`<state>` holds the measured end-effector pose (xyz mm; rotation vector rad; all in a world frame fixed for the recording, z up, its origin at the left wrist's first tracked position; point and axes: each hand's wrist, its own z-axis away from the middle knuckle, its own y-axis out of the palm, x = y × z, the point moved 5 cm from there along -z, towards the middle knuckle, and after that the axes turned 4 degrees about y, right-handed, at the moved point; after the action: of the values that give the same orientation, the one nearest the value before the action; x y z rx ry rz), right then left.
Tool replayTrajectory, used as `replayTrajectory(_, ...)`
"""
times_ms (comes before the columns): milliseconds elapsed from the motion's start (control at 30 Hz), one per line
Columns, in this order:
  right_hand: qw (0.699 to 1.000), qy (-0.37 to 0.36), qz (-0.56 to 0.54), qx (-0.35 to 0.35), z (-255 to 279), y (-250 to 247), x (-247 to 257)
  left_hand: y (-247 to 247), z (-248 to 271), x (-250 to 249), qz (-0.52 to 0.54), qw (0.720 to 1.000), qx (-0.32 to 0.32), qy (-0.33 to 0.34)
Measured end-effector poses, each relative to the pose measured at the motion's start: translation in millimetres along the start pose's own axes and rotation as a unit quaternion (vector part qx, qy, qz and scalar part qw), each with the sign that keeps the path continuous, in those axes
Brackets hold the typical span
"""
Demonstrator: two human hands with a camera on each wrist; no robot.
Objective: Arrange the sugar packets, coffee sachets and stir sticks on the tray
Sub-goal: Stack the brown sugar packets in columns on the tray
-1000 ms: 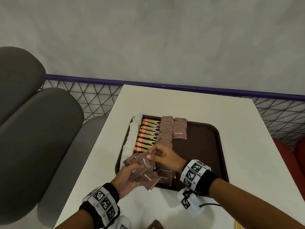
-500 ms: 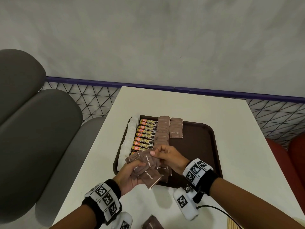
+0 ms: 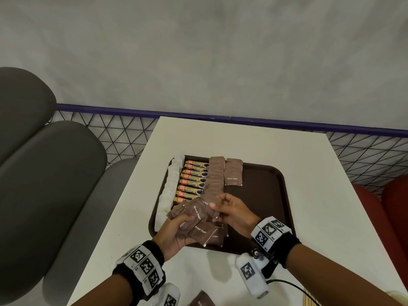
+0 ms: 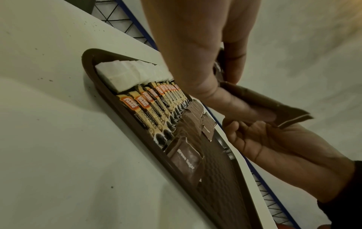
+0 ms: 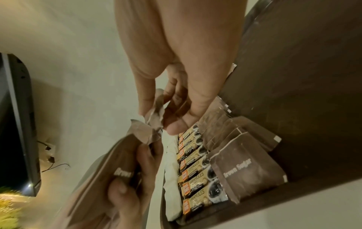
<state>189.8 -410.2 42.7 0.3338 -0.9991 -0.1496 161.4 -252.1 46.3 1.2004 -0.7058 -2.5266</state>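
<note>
- Left hand [image 3: 174, 234] grips fanned brown paper sugar packets [image 3: 194, 219] above dark brown plastic tray [image 3: 284, 195].
- Right hand [image 3: 234, 212] pinches one; peel it off singly, I think.

A white rectangular worktop [image 3: 254, 142] stands against a purple-railed wire mesh fence [image 3: 123, 131] — grey padded seats [image 3: 50, 173] left, red ones [image 3: 379, 208] right.

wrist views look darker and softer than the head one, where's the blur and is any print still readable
Head view: evenly lit, edges bowed by the wide lens, "Brown Sugar" legible on a tray packet. Left wrist view: dim, the left hand and its sugar packets soft up close, coffee sachets sharper. Right wrist view: right hand blurred, bottom-left corner smeared, "GRANULES" and "Brown Sugar" readable.
</note>
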Motion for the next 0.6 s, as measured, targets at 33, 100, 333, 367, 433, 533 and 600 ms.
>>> replayTrajectory(33,1.0,0.003,0.0,0.005,1,0,-1,1,-1,0,0.0,1.0,-0.001,-0.002)
replayTrajectory(100,1.0,-0.003,0.016,-0.007,-1,-7,-2,1,-4,1,0.001,1.0,-0.006,-0.005)
replayTrajectory(333,0.952,-0.067,0.105,-0.281,-29,-85,21,-17,-9,-12,0.017,0.999,-0.026,0.023)
replayTrajectory(367,0.94,-0.072,0.116,-0.312,-34,-96,25,-20,-10,-14,0.019,0.999,-0.027,0.027)
replayTrajectory(433,0.922,-0.074,0.144,-0.352,-43,-110,30,-26,-9,-17,0.031,0.999,-0.027,0.033)
replayTrajectory(533,0.905,-0.073,0.208,-0.364,-56,-114,36,-32,-9,-21,0.044,0.998,-0.024,0.036)
replayTrajectory(600,0.894,-0.07,0.24,-0.371,-65,-112,37,-35,-9,-22,0.052,0.998,-0.022,0.037)
